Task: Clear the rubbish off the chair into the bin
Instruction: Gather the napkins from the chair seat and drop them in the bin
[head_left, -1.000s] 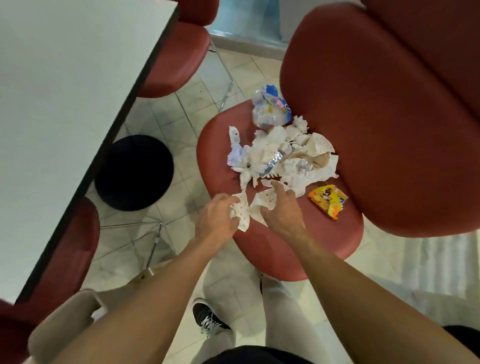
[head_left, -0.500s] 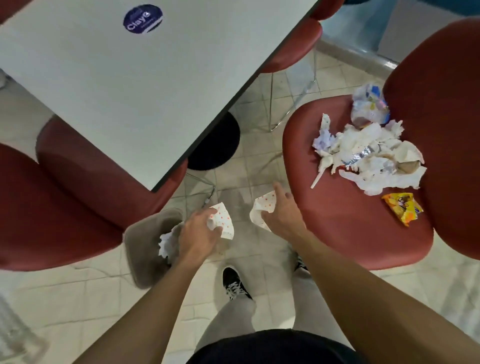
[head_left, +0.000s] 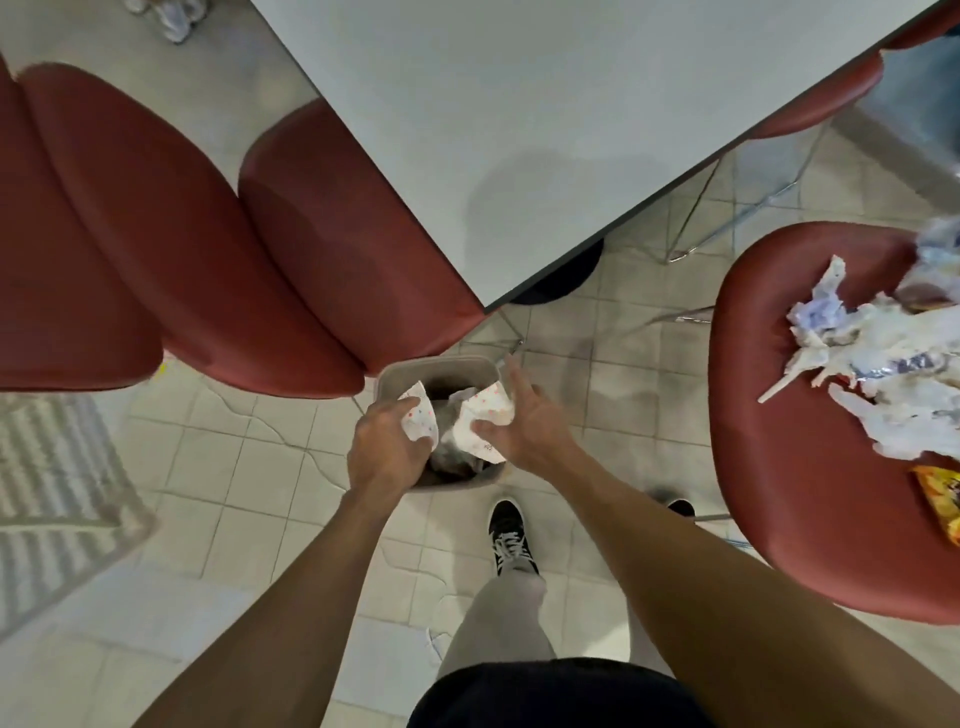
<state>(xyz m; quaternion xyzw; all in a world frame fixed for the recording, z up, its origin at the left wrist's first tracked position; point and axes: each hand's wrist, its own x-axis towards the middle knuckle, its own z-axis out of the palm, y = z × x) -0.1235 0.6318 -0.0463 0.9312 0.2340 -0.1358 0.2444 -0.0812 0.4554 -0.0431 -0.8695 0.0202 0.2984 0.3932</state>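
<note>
Left hand: my left hand (head_left: 387, 449) grips a dotted paper scrap (head_left: 422, 420) over the bin (head_left: 395, 374), lower centre of frame.
Right hand: my right hand (head_left: 522, 422) pinches a second dotted scrap (head_left: 485, 422) by the thumb, fingers spread, over the bin's right side.
Remaining rubbish: white paper pile (head_left: 883, 358) and orange packet (head_left: 940, 499) lie on the chair (head_left: 779, 467), right of frame.
Risk, drop: light paper may drift past the rim onto the floor if I release high.
Risk, right scrap: it overhangs the near rim; likely to slide outside.
Obscured: bin contents are dark and indistinct; pile and packet are cut by the right edge; the desk (head_left: 519, 130) hides the floor behind.
</note>
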